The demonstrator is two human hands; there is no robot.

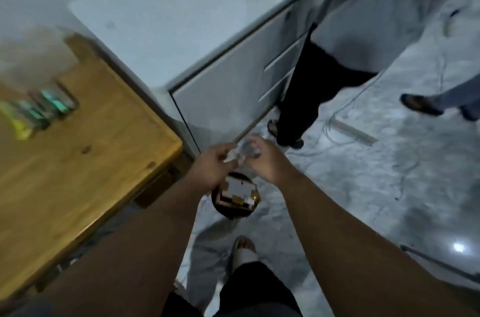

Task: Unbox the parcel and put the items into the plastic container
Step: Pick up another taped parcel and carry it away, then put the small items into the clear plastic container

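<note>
A small clear wrapper (244,153) is pinched between both hands, left (213,168) and right (262,160), above the bin (235,197) on the floor. It is judged light, crinkly and slippery; its edges are best gripped.

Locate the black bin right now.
The black bin stands on the floor at lower centre, just right of the wooden table, below both hands.

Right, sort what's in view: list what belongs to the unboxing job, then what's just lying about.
Job:
- left hand and right hand, both with a grip on crumpled clear wrapping
- black bin holding cardboard scraps
- blurred container on wooden table

Lying about:
- white cabinet
- floor cables
</note>
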